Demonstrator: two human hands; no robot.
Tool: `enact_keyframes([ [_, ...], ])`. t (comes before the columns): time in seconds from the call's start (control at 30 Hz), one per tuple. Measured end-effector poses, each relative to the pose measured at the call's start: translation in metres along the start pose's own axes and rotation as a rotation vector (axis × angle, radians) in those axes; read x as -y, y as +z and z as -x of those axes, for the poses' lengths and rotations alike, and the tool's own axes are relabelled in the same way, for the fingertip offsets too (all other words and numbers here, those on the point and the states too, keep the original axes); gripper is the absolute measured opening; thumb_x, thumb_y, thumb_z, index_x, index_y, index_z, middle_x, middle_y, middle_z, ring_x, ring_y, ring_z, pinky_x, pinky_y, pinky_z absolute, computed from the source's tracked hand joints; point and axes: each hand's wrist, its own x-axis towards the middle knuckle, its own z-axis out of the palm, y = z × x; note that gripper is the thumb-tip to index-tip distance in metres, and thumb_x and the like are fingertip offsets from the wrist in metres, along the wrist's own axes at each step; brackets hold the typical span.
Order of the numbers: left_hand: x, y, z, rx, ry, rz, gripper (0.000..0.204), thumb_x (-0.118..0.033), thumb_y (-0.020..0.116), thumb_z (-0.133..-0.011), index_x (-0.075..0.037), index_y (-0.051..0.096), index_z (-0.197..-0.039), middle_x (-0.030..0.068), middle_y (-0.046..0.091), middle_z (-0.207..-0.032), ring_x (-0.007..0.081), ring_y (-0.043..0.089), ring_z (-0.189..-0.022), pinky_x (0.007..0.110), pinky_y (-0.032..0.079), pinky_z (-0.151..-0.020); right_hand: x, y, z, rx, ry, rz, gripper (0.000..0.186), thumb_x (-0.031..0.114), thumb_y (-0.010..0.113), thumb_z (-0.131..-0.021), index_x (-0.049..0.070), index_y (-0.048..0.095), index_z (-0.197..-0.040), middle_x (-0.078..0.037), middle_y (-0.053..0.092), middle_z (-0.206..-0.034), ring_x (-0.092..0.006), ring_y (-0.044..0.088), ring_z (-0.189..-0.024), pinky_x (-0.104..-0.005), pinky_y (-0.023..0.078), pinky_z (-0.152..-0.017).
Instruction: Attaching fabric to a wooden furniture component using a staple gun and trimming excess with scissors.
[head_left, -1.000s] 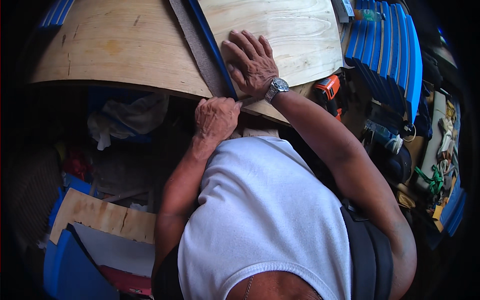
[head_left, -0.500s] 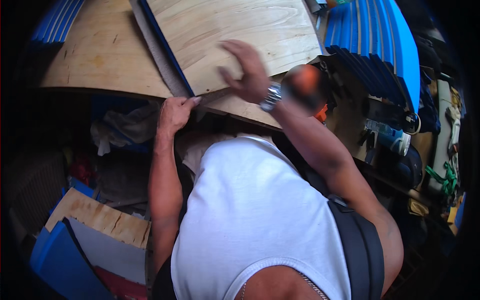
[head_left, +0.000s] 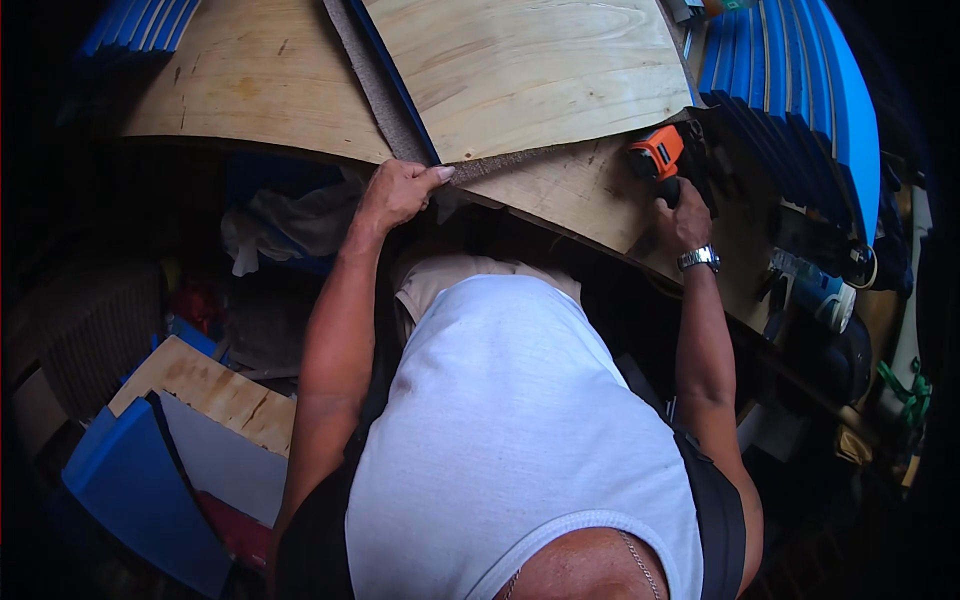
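A plywood panel (head_left: 540,75) with a dark blue edge lies over a grey-brown carpet-like sheet (head_left: 497,165), whose margin sticks out along the panel's near and left sides. At the panel's near-left corner, my left hand (head_left: 397,192) is closed, pinching the edge of that sheet between thumb and fingers. Further right, my right hand (head_left: 686,217) is wrapped round the black handle of an orange and black handheld power tool (head_left: 658,150). The tool rests at the right end of the workbench; its exact kind is unclear.
The plywood workbench (head_left: 270,85) runs across the front. Blue-edged panels (head_left: 790,90) stand stacked at the far right, with more (head_left: 140,25) at far left. A blue-and-clear bottle (head_left: 825,300) lies at the right. Blue-sided boards (head_left: 150,480) lean at lower left.
My right hand has moved right from above the panel and taken hold of the orange tool. My left hand stays at the panel's corner. The whole view has shifted slightly.
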Motion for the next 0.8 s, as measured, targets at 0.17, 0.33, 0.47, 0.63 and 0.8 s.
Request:
enact_keyframes([
  [0.17, 0.014, -0.001, -0.004, -0.008, 0.106, -0.081, 0.051, -0.045, 0.073, -0.092, -0.003, 0.065, -0.063, 0.0020, 0.055, -0.054, 0.0093, 0.050, -0.053, 0.032, 0.042, -0.052, 0.045, -0.067, 0.037, 0.167, 0.008, -0.099, 0.028, 0.018, 0.068, -0.082, 0.003, 0.065, -0.105, -0.016, 0.069, -0.081, -0.0324, 0.068, -0.073, -0.0426, 0.054, -0.069],
  [0.33, 0.009, 0.001, -0.004, -0.003, 0.084, -0.071, 0.054, -0.046, 0.073, -0.092, -0.002, 0.063, -0.062, 0.0026, 0.054, -0.053, 0.0109, 0.050, -0.052, 0.034, 0.043, -0.053, 0.112, -0.067, 0.058, 0.482, -0.145, -0.790, 0.018, 0.010, 0.070, -0.083, 0.000, 0.066, -0.098, -0.007, 0.067, -0.074, -0.0200, 0.063, -0.067, -0.0361, 0.053, -0.067],
  [0.47, 0.010, 0.001, -0.003, -0.015, 0.092, -0.062, 0.056, -0.046, 0.073, -0.091, -0.001, 0.062, -0.061, 0.0035, 0.053, -0.053, 0.0122, 0.048, -0.052, 0.035, 0.042, -0.053, 0.165, -0.054, 0.051, 0.537, -0.232, -0.734, 0.027, 0.014, 0.071, -0.088, 0.003, 0.066, -0.112, -0.005, 0.069, -0.087, -0.0155, 0.065, -0.072, -0.0340, 0.053, -0.067],
  [0.63, 0.007, 0.003, 0.002, -0.040, 0.107, -0.065, 0.057, -0.047, 0.073, -0.091, -0.001, 0.061, -0.061, 0.0067, 0.051, -0.052, 0.0144, 0.046, -0.052, 0.037, 0.042, -0.053, 0.178, -0.044, 0.040, 0.523, -0.409, -0.549, 0.029, 0.020, 0.077, -0.088, 0.004, 0.068, -0.110, -0.011, 0.072, -0.088, -0.0217, 0.068, -0.077, -0.0361, 0.054, -0.070],
  [0.8, 0.005, 0.002, 0.001, -0.049, 0.118, -0.083, 0.056, -0.048, 0.073, -0.090, 0.000, 0.062, -0.062, 0.0100, 0.050, -0.053, 0.0166, 0.047, -0.052, 0.040, 0.042, -0.054, 0.188, -0.043, 0.033, 0.508, -0.442, -0.518, 0.025, 0.023, 0.082, -0.083, 0.005, 0.072, -0.098, -0.015, 0.070, -0.074, -0.0303, 0.068, -0.063, -0.0378, 0.054, -0.062],
])
